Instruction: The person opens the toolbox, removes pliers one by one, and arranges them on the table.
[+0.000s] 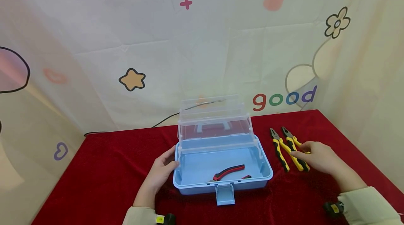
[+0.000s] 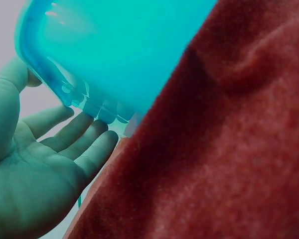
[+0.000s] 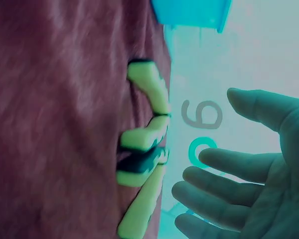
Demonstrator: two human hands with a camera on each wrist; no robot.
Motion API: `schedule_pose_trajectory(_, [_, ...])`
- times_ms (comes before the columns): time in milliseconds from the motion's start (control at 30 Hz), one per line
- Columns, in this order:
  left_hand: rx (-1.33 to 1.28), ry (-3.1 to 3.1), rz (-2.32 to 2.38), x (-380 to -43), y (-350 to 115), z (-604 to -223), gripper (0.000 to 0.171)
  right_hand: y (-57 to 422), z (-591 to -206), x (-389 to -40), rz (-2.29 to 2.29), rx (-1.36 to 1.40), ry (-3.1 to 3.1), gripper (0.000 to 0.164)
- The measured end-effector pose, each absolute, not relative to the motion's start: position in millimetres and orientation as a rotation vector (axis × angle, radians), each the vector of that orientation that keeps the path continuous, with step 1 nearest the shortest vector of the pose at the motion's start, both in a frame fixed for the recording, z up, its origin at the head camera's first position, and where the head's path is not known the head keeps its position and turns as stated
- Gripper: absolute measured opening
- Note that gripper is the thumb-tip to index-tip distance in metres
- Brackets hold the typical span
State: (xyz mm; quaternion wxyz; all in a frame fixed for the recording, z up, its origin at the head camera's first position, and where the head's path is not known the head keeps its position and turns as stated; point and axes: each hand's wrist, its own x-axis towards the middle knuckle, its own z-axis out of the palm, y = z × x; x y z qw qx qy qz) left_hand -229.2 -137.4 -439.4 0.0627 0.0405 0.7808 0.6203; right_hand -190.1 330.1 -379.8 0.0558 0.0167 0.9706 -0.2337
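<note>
A light blue toolbox [image 1: 202, 189] stands on the red cloth, its clear lid [image 1: 217, 127] raised at the back. My left hand [image 1: 161, 170] is at the box's left side, thumb at the rim; in the left wrist view its extended fingers [image 2: 92, 152] touch the side wall. Inside lies a tool with red-and-black handles [image 1: 228, 171]; another red-and-black piece [image 1: 246, 177] is mostly hidden by the front wall. To the right are two yellow-and-black pliers, the left pair [image 1: 279, 151] and the right pair [image 1: 293, 153]. My right hand [image 1: 322, 156] reaches over the right pair's handles, fingers spread apart in the right wrist view.
The box's front latch [image 1: 225, 195] hangs down. Behind the table hangs a white printed curtain [image 1: 157, 106], with a thin black cable [image 1: 167, 119] along it. The red cloth [image 1: 123, 176] covers the table.
</note>
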Motion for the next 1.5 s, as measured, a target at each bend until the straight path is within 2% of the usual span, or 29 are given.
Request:
schedule_pose_trajectory(267, [0.115, 2.363, 1.870, -230, -137, -438, 0.058, 314, -372, -187, -0.724, 0.009, 2.961, 0.077])
schedule_pose_trajectory(533, [0.111, 2.349, 1.879, -229, -137, -438, 0.057, 298, -366, -184, -0.765, -0.022, 2.973, 0.068])
schedule_pose_trajectory(1167, [0.105, 2.351, 1.866, -228, -136, -435, 0.058, 269, -357, -177, -0.844, -0.125, 2.959, 0.065])
schedule_pose_trajectory(1500, [0.122, 2.360, 1.872, -228, -138, -436, 0.059, 255, -354, -174, -0.881, -0.224, 2.956, 0.058])
